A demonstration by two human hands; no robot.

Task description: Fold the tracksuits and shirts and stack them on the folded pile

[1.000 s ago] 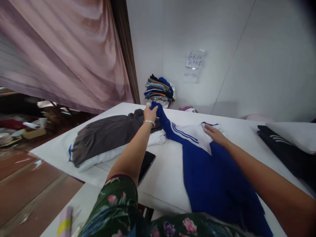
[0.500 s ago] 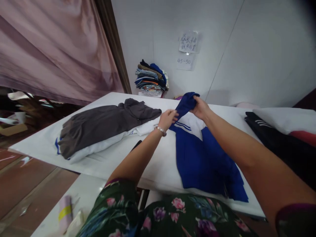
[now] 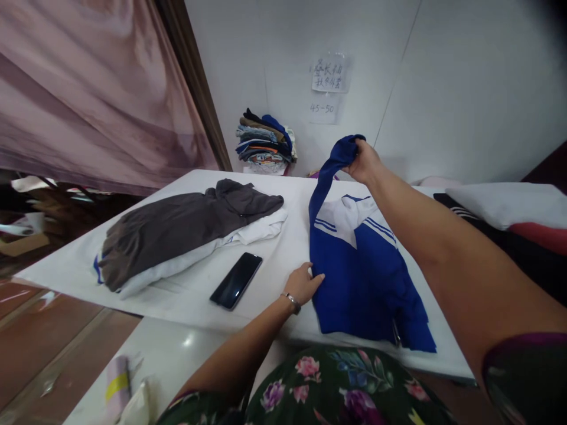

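Observation:
A blue and white jacket (image 3: 354,289) with striped shoulders lies spread on the white table (image 3: 274,321). One of its sleeves (image 3: 325,177) is raised above the table, its end pinched in my right hand (image 3: 365,162). Lower down, my left hand (image 3: 305,284), with a bracelet at the wrist, has its fingers closed on the jacket's left side edge. A zipper (image 3: 396,332) shows near the hem. Left of the jacket lies a black phone (image 3: 237,280).
A dark grey garment (image 3: 177,227) lies over white clothing (image 3: 177,268) on the left. Folded clothes (image 3: 266,141) are stacked by the wall under paper signs (image 3: 328,88). Black, white and red garments (image 3: 500,230) lie at the right, and a pink curtain (image 3: 97,88) hangs at the left.
My right hand has lifted the sleeve end higher. My left hand has left the sleeve and come down to the jacket's side edge, uncovering the phone and the collar area.

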